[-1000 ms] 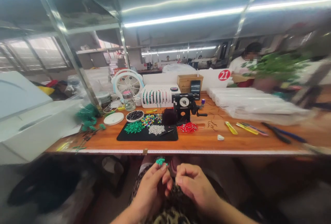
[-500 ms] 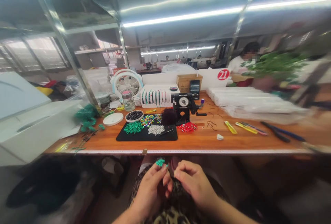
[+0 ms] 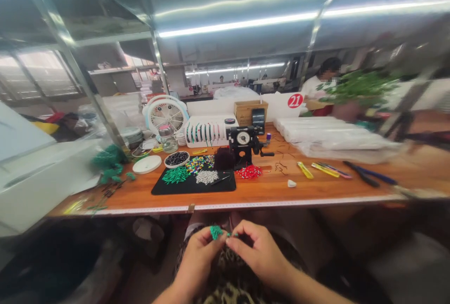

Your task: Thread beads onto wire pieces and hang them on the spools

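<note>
Above my lap, just off the table's front edge, my left hand is closed on a small green beaded bunch that sticks up past the thumb and forefinger. My right hand is pinched beside it, its fingertips almost touching the left ones. Small green bits show between the two hands, too small to make out; the right fingertips are on them. On a black mat beyond the hands lie green tube beads, mixed coloured beads, silvery beads and a thin dark tool.
A black hand-cranked machine with a dial stands behind red beads. A dish of black beads, a white lid and a fan are leftward. Yellow cutters, pliers and wrapped white rolls lie right.
My right hand has moved left, closing the gap to my left hand. Small green bits now show between the fingertips. The view has shifted slightly to the right.
</note>
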Demonstrator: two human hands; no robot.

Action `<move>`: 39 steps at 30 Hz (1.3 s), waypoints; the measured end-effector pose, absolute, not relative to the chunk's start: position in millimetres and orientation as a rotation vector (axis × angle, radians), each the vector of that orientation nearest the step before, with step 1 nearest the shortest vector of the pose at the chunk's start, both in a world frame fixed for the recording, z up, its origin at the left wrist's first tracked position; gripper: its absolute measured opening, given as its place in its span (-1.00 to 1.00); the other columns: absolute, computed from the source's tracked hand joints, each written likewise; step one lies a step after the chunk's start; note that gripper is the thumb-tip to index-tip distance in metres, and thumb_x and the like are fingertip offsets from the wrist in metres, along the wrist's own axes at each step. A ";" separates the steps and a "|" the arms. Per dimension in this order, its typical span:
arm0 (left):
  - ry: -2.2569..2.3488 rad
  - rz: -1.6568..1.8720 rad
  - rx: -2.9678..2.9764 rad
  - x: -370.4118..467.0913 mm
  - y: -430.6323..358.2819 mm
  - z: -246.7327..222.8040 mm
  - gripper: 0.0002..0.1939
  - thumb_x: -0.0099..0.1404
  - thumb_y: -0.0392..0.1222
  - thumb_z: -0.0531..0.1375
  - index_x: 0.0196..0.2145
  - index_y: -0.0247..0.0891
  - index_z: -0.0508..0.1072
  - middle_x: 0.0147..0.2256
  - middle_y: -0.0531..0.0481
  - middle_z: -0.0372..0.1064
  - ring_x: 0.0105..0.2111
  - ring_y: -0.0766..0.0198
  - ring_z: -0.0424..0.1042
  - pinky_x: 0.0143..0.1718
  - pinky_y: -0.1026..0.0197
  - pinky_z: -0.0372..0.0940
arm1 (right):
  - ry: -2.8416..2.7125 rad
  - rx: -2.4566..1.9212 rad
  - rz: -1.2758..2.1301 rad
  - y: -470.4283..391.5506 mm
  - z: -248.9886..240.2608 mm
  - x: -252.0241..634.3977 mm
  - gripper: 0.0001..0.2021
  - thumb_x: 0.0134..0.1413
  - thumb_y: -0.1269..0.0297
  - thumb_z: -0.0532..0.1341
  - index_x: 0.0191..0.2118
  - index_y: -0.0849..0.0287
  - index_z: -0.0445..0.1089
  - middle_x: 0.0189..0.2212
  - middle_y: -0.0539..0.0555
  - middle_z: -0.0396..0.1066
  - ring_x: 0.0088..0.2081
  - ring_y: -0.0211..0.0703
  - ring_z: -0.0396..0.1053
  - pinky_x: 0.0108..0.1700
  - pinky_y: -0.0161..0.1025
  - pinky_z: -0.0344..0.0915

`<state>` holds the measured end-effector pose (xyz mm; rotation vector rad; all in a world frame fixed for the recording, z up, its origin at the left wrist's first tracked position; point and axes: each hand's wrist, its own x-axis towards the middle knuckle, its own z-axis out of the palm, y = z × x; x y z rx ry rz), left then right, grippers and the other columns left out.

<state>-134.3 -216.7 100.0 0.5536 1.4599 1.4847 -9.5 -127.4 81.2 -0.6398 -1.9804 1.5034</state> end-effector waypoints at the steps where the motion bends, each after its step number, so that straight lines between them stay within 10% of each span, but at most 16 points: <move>1: 1.484 1.469 0.564 -134.5 -216.7 99.9 -0.66 -0.14 -0.02 0.40 -0.58 -0.34 0.42 -0.61 0.09 0.26 -0.57 0.40 0.14 -0.53 0.35 0.06 | -1.985 -0.639 1.489 -127.4 80.6 -9.6 -0.80 0.00 0.18 0.20 -0.47 0.22 0.35 -0.54 -0.02 0.35 -0.45 -0.25 0.26 -0.39 -0.37 0.18; 15: 1.556 1.544 0.587 -171.1 -225.3 86.1 -0.66 -0.08 -0.01 0.37 -0.50 -0.31 0.38 -0.70 0.21 0.04 -0.71 0.51 -0.09 -0.66 0.36 -0.17 | -2.002 -0.813 1.563 -70.2 88.6 50.0 -0.66 0.11 0.05 0.10 -0.55 0.17 0.27 -0.66 -0.07 0.22 -0.62 -0.32 0.12 -0.55 -0.36 0.06; 21: 1.432 1.362 0.617 -145.6 -215.9 91.4 -0.66 -0.07 -0.03 0.35 -0.52 -0.28 0.32 -0.72 0.22 0.06 -0.72 0.50 -0.04 -0.68 0.38 -0.16 | -2.251 -0.574 1.623 -105.4 93.5 23.1 -0.60 -0.07 0.16 0.30 -0.07 0.13 0.35 -0.17 0.10 0.43 -0.19 -0.10 0.36 -0.29 -0.34 0.24; 26: 1.375 1.364 0.646 -130.5 -215.0 89.7 -0.69 0.05 0.01 0.24 -0.52 -0.22 0.22 -0.71 0.20 0.09 -0.72 0.43 0.09 -0.69 0.37 -0.02 | -2.289 -0.522 1.472 -125.3 93.3 -6.0 -0.82 0.07 0.34 0.10 -0.50 0.21 0.36 -0.56 -0.01 0.39 -0.51 -0.28 0.30 -0.45 -0.39 0.15; 39: 1.627 1.528 0.750 -189.0 -232.2 83.2 -0.68 0.09 0.05 0.24 -0.38 -0.26 0.33 -0.64 0.09 0.32 -0.75 0.47 0.06 -0.71 0.38 -0.14 | -2.197 -0.628 1.516 -114.7 80.6 7.7 -0.80 0.06 0.27 0.12 -0.54 0.20 0.25 -0.62 -0.05 0.29 -0.53 -0.29 0.23 -0.44 -0.38 0.14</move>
